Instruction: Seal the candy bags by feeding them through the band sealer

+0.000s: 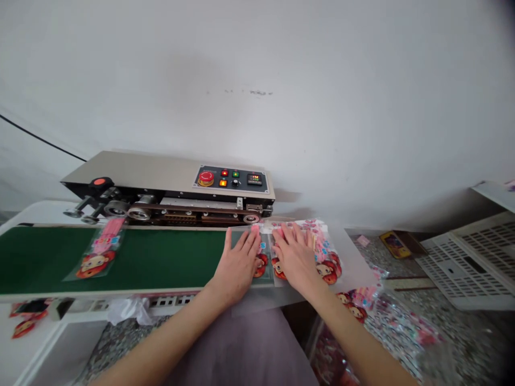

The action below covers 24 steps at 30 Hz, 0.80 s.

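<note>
My left hand (238, 264) lies flat, fingers spread, on a clear packet (261, 265) with a red-haired doll picture at the right end of the green conveyor belt (173, 257). Beside it, my right hand (295, 257) rests with spread fingers on another such packet (278, 269). More packets with pink contents (328, 265) lie just right of that hand. Farther left, one packet (98, 249) sits on the belt, its top edge at the rollers of the sealing machine (169, 174).
Behind the machine is a white wall (322, 107). Many packets (402, 321) are heaped at the lower right. A white slatted crate (466, 262) and a yellow box (396, 244) stand at the right. White cloth (129, 311) hangs below the belt.
</note>
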Motion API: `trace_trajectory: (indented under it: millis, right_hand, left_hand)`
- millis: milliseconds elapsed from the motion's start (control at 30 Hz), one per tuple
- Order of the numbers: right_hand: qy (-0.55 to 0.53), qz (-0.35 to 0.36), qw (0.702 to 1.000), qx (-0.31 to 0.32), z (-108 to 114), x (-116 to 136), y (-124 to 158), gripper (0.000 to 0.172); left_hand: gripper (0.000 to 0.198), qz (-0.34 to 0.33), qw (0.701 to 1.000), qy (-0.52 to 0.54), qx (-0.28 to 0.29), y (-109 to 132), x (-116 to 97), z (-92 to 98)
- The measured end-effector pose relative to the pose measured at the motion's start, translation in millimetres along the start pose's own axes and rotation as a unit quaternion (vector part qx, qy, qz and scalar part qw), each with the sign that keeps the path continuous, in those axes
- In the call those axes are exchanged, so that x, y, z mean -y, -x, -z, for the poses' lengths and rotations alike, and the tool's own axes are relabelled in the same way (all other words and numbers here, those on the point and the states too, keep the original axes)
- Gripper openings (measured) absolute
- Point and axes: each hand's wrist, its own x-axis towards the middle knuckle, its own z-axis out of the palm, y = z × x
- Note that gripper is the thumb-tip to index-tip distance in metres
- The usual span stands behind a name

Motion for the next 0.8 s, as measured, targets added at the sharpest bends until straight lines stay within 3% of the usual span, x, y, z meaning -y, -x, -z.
trace_trajectory:
  millis: [133,267,400,500,667,800]
  right_hand:
    - [-0.019,-0.006,1.0,-0.001,5,0,-3,0.041]
    - [-0.025,-0.024,0.999,-0.021,9,-17,-6,0.04]
    - [-0.063,-0.028,0.998,-0.001,6,-22,-22,0.041]
    - [-0.07,-0.034,0.997,0.02,1,-18,-33,0.042]
    - [-0.074,-0.011,0.997,0.034,3,-24,-32,0.046]
    - [-0.025,-0.02,0.999,-0.006,9,-43,-6,0.048]
  left_hand:
    - [0.051,0.044,0.999,-0.024,0.016,5,9,15.1]
    - [0.051,0.05,0.999,-0.013,0.009,-4,-7,22.2]
    - [0.057,-0.034,0.998,0.049,0.036,-20,-39,9.8]
    - [0.061,-0.045,0.996,0.052,0.052,-25,-51,-3.0]
    - [0.064,-0.039,0.997,0.049,0.044,-22,-49,-11.8]
    - [0.063,-0.044,0.997,0.054,0.024,-18,-40,-11.7]
